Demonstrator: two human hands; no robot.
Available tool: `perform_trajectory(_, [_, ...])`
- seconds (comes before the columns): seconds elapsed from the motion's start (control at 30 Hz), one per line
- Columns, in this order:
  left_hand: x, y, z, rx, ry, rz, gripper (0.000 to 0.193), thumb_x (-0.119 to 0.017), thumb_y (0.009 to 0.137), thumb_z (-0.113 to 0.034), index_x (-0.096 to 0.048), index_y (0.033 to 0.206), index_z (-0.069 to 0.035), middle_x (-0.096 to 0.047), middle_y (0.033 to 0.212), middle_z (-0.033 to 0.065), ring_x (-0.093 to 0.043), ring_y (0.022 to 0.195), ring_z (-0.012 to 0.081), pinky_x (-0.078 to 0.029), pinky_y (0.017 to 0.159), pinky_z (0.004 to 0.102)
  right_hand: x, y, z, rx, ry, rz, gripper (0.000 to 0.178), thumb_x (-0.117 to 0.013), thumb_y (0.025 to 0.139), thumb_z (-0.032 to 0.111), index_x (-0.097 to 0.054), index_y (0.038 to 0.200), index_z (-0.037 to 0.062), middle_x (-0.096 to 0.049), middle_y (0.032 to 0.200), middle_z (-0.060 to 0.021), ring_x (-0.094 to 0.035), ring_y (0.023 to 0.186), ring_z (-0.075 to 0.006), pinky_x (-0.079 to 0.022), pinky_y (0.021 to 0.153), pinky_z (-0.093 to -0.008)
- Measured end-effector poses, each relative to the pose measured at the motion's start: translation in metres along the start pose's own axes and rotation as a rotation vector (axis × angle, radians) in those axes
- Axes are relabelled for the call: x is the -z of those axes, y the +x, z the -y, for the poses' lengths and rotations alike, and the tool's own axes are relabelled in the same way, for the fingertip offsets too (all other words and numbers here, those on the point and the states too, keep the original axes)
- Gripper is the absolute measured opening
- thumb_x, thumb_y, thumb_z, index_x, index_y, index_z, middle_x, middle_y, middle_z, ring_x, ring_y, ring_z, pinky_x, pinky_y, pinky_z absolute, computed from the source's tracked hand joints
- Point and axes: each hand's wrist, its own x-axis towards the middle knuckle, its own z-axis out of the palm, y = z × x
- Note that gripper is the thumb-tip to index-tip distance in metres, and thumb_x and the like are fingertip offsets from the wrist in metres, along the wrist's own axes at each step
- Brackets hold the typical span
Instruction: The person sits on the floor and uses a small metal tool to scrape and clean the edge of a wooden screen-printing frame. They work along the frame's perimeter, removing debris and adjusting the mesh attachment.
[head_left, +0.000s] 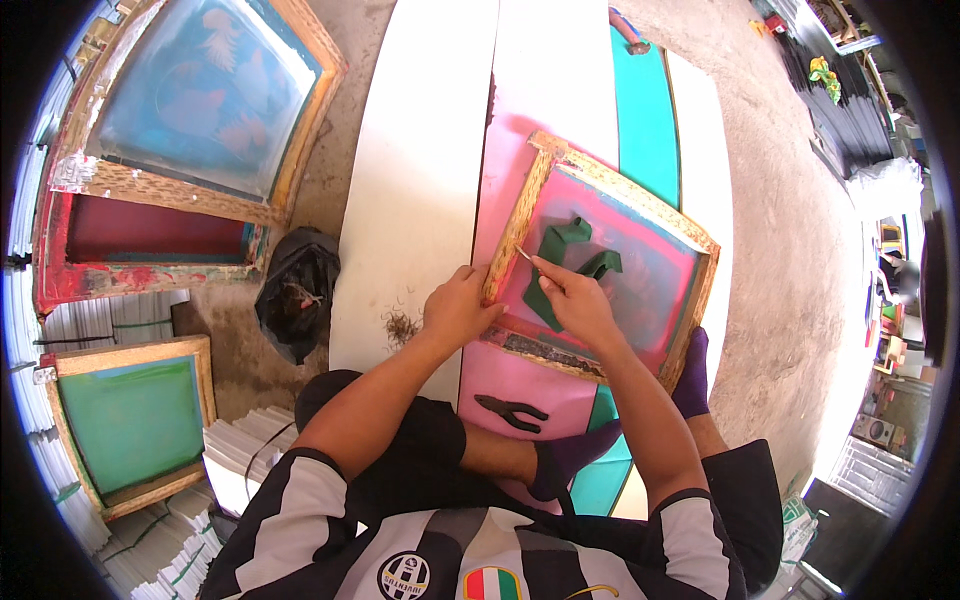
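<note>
A wooden-framed printing screen (pixel 620 196) with pinkish-grey mesh lies tilted on the boards before my legs. My left hand (pixel 462 308) is closed around the lower left of its frame, thumb toward the inner edge. My right hand (pixel 578 308) hovers over the mesh, its fingers pinched on a thin pale pointed tool (pixel 524 254). The tool's tip is by the inner side of the left frame bar; its exact kind is too small to tell. Folded dark green cloth strips (pixel 562 238) lie on the mesh, partly behind my right hand.
Dark pliers (pixel 510 412) rest on the pink board near my leg, and a hammer (pixel 630 32) lies at the far end. Small dark scraps (pixel 402 324) are left of my hand. More framed screens (pixel 130 430) and a black plastic bag (pixel 298 290) stand at the left.
</note>
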Motion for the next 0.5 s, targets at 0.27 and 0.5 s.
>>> perform_trajectory(0.27, [-0.003,-0.002,0.003,-0.016,0.017,0.012,0.069,-0.081,0.082,-0.035,-0.057,0.142,-0.01,-0.066,0.119,0.0158,-0.071,0.099,0.0385,-0.058,0.084,0.0491,0.004,0.003,0.018,-0.023,-0.188,0.02,0.039,-0.056,0.103,0.035,-0.064,0.141,0.034,-0.075,0.1,-0.0213,-0.071,0.094,-0.0444,-0.055,0.084,-0.0561])
perform_trajectory(0.5, [-0.003,-0.002,0.005,-0.066,0.012,-0.011,0.067,-0.081,0.082,-0.033,-0.058,0.139,-0.007,-0.067,0.117,0.0159,-0.071,0.096,0.0385,-0.059,0.083,0.0488,0.008,0.003,0.025,0.046,-0.377,-0.004,0.038,-0.058,0.103,0.031,-0.065,0.139,0.0323,-0.072,0.083,-0.0196,-0.072,0.083,-0.041,-0.055,0.074,-0.0535])
